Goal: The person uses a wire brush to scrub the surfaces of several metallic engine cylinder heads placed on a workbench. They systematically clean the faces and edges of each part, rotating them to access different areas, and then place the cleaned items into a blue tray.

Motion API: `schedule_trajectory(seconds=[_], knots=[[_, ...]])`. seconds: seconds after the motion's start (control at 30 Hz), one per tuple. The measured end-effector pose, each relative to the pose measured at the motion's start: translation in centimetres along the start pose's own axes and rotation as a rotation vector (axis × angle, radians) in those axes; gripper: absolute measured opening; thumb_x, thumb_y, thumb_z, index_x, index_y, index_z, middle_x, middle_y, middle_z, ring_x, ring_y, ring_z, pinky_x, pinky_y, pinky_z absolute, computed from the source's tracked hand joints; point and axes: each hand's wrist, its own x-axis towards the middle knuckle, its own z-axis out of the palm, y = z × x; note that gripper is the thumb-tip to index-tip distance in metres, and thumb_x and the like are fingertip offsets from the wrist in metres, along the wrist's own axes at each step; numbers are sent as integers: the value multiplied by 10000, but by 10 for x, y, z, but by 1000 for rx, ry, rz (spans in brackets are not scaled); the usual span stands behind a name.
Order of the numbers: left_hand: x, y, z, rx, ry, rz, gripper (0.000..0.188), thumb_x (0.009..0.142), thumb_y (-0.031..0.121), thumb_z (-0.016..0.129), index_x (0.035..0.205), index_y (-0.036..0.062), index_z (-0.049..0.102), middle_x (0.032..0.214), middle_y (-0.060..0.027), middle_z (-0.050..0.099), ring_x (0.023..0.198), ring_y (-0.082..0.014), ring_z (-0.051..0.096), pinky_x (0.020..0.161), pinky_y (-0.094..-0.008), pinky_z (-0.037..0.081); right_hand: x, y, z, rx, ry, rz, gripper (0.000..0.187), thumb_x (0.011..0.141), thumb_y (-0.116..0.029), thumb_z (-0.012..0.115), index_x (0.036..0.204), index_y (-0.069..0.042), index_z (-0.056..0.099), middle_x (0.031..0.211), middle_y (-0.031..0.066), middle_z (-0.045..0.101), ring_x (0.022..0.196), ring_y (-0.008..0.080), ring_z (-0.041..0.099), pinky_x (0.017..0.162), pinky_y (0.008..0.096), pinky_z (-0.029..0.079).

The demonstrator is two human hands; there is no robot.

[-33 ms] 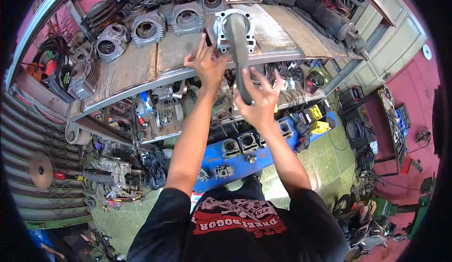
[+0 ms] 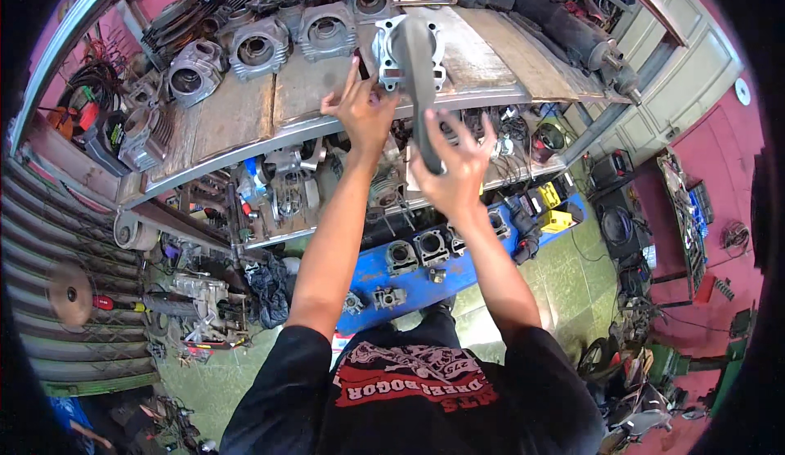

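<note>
A silvery engine cylinder block [image 2: 389,56] stands at the front edge of the wooden shelf, its bore partly covered. Across it runs a long, flat, dark grey bar [image 2: 421,87], smeared by motion, so its exact kind is unclear. My right hand [image 2: 459,173] pinches the bar's near end between thumb and forefinger, the other fingers raised. Beside the block's lower left corner, my left hand [image 2: 364,120] has its fingers spread. Whether its thumb touches the block is hard to tell.
More cylinder blocks [image 2: 258,49] line the shelf [image 2: 233,116] to the left, with an exhaust muffler [image 2: 576,38] at the right. Engine parts fill the lower shelf. Below, a blue bench [image 2: 372,268] carries several cylinders and yellow boxes [image 2: 556,221]. A grinding disc [image 2: 71,295] stands far left.
My right hand has shifted slightly to the right, and the grey bar has moved a little with it. My left hand and the block look unchanged.
</note>
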Motion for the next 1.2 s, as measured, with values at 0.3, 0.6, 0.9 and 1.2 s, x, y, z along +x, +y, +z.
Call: schedule_trajectory(seconds=[0.3,0.6,0.9,1.2], knots=[[-1,4,1,-16,8,-4,339,669,239,844,957,93,742,1028,-56,747,1330,-160,568,993,-473,211,-8,-1,15,-13,-26,37,589,757,-193,777,1318,-51,665,843,97,750,1105,209,672,1105,586,317],[-2,3,2,-17,1,-22,415,652,269,862,999,66,758,1288,-143,693,1246,-165,621,1022,-468,229,17,12,8,-54,105,84,596,751,-183,776,1318,-39,663,836,114,738,976,239,684,1067,563,347],[-1,4,2,23,-38,-44,400,659,280,877,1002,108,765,1258,-116,713,1255,-165,614,1031,-478,226,2,26,7,53,114,241,586,782,-192,768,1339,-51,654,962,148,720,945,268,671,1071,512,365],[-4,3,0,-12,-6,-31,411,648,267,868,1003,90,764,1276,-96,707,1252,-155,613,1040,-473,238,-41,17,8,67,70,205,631,759,-168,795,1351,-19,635,900,136,712,900,284,665,1046,519,388]])
